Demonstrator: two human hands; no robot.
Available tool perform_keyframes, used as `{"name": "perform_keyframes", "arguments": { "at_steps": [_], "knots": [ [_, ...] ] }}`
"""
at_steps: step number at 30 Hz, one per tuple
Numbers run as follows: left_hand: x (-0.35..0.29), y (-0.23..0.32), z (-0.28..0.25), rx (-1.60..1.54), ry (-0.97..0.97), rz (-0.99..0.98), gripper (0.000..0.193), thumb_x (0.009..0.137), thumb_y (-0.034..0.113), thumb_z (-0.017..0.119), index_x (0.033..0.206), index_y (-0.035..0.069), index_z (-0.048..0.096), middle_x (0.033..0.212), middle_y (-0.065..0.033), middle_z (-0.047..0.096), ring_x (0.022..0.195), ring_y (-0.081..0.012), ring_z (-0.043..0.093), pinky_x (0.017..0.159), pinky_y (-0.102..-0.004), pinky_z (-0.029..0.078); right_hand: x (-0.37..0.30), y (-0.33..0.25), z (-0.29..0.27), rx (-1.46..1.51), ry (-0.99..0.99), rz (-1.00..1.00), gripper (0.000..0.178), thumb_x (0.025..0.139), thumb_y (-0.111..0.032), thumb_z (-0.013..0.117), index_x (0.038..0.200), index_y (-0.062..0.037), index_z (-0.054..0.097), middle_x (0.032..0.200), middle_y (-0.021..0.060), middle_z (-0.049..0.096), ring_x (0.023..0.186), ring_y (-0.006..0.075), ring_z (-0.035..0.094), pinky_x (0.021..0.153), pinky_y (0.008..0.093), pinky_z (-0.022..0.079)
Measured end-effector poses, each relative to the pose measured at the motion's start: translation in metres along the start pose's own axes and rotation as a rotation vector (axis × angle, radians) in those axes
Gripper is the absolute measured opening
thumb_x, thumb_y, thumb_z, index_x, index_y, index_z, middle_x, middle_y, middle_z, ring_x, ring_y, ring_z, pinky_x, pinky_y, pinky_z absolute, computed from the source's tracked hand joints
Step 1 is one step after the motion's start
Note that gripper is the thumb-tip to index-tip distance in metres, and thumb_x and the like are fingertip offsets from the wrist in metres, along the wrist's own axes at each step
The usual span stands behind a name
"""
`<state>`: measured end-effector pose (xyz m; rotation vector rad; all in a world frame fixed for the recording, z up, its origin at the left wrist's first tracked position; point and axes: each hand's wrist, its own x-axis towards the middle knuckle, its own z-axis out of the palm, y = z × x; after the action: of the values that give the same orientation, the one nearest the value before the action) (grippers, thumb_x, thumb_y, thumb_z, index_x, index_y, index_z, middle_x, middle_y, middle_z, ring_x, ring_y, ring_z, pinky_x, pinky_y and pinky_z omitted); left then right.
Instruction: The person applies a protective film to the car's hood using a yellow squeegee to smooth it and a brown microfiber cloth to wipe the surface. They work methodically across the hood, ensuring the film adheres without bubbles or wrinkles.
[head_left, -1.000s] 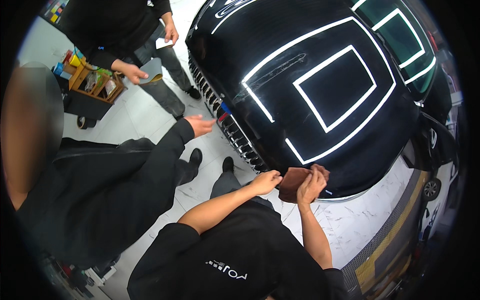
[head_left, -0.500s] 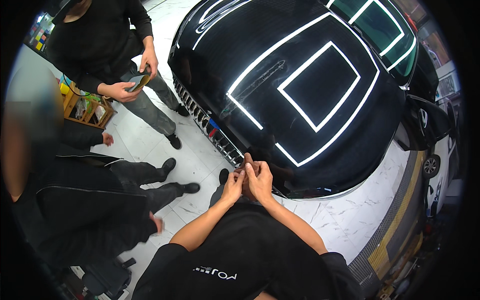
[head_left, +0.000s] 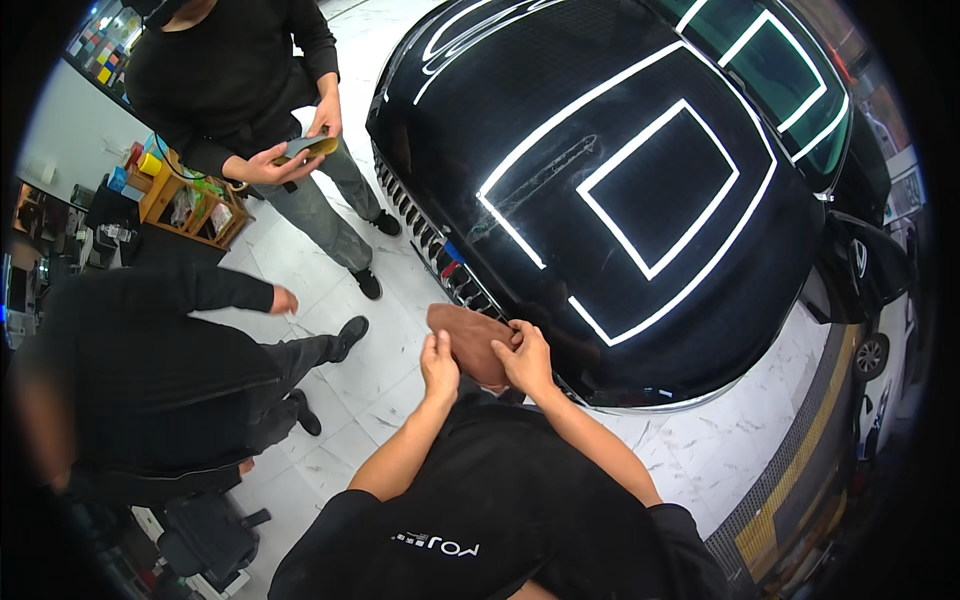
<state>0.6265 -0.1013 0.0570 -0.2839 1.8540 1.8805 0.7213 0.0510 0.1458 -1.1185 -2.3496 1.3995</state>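
Observation:
A reddish-brown, slightly creased sheet [head_left: 470,342] is spread between my hands in front of my chest, near the car's grille. My left hand [head_left: 440,372] has its fingers closed at the left edge of the sheet. At the other side, my right hand [head_left: 527,362] pinches the sheet between thumb and fingers. Just beyond lies the glossy black car hood [head_left: 480,110], reflecting bright light strips. A long pale scuffed mark [head_left: 545,180] runs across it. A small blue and red piece [head_left: 453,256] sits by the grille [head_left: 410,220].
A person in black [head_left: 240,85] stands at the far left, holding a grey and yellow folded sheet [head_left: 308,148]. Another person [head_left: 165,370] is close on my left. Behind them stands a wooden rack [head_left: 200,212]. A black bag [head_left: 208,535] is at lower left.
My hands, close together before, have moved apart, and the reddish-brown sheet now shows opened out between them. The person on my left has shifted and turned. My view has moved slightly left.

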Motion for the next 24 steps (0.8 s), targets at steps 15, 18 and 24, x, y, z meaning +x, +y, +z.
{"name": "perform_keyframes", "arguments": {
  "at_steps": [15, 18, 24],
  "knots": [
    [0.042, 0.118, -0.037, -0.074, -0.318, 0.228, 0.033, 0.110, 0.033, 0.061, 0.126, 0.004, 0.065, 0.125, -0.0163, 0.071, 0.114, -0.0265, 0.070, 0.099, -0.0458, 0.057, -0.031, -0.114, 0.027, 0.487, -0.541, -0.088, 0.027, 0.100, -0.018, 0.079, 0.118, 0.0029, 0.077, 0.082, 0.0109, 0.076, 0.072, 0.0164, 0.070, 0.070, 0.0335, 0.058],
    [0.048, 0.113, -0.033, 0.412, -0.386, 0.418, 0.028, 0.106, 0.031, 0.065, 0.115, 0.004, 0.067, 0.116, -0.0168, 0.072, 0.107, -0.0264, 0.071, 0.092, -0.0457, 0.059, -0.016, -0.059, 0.017, 0.276, -0.427, -0.047, 0.032, 0.100, -0.022, 0.079, 0.120, 0.0031, 0.076, 0.094, 0.0151, 0.078, 0.085, 0.0250, 0.076, 0.079, 0.0377, 0.061],
    [0.061, 0.100, -0.017, 1.490, -0.221, 0.959, 0.023, 0.099, 0.027, 0.074, 0.094, 0.005, 0.072, 0.096, -0.0178, 0.075, 0.092, -0.0262, 0.074, 0.078, -0.0454, 0.062, -0.002, 0.068, -0.074, -0.238, 0.124, -0.108, 0.038, 0.097, -0.016, 0.078, 0.130, 0.0014, 0.072, 0.127, 0.0214, 0.073, 0.122, 0.0404, 0.069, 0.107, 0.0474, 0.055]
  ]
}}
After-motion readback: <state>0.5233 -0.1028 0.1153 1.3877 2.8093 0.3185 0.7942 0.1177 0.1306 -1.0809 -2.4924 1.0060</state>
